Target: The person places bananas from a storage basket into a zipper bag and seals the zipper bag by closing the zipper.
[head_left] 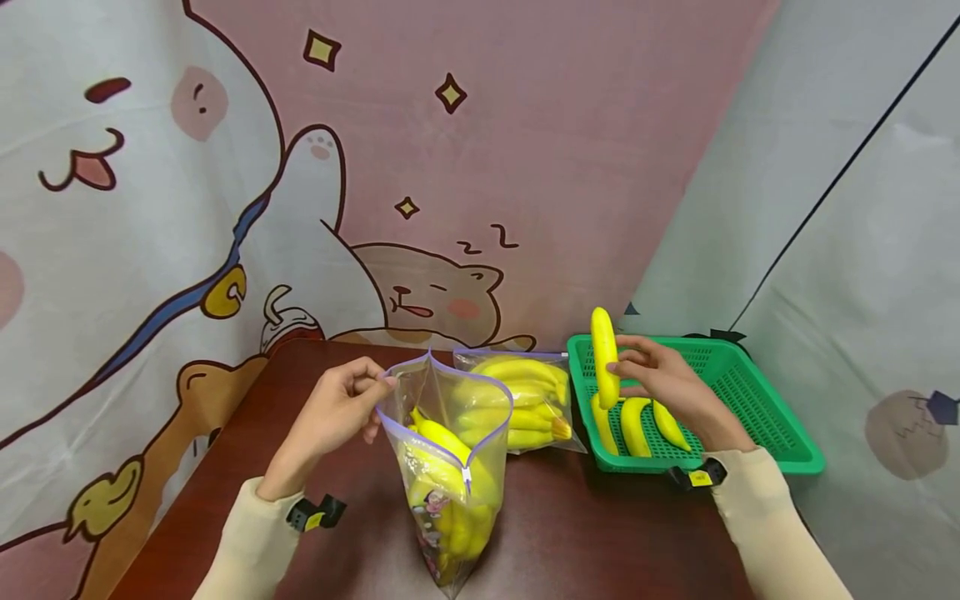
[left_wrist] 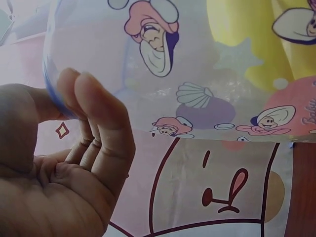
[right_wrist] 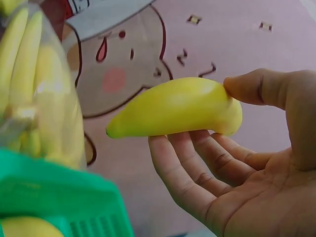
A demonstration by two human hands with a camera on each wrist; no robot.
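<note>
My left hand (head_left: 345, 408) pinches the purple-edged rim of a clear zip bag (head_left: 491, 467), keeping its mouth wide. Several yellow bananas (head_left: 442, 437) fill the lower part of that bag. The left wrist view shows cartoon prints on the bag film (left_wrist: 197, 59) beside the curled fingers (left_wrist: 111, 113). Over the left end of a green basket (head_left: 780, 417), my right hand (head_left: 667, 379) grips a single banana (head_left: 604, 358), held nearly upright. In the right wrist view that banana (right_wrist: 177, 106) lies between the thumb above and the fingertips below.
Behind the held bag lies a second zip bag (head_left: 573, 433) full of bananas, up against the basket's left side. Inside the basket rest a few loose bananas (head_left: 635, 429). A cartoon-printed cloth (head_left: 570, 167) hangs behind the dark red table (head_left: 600, 533).
</note>
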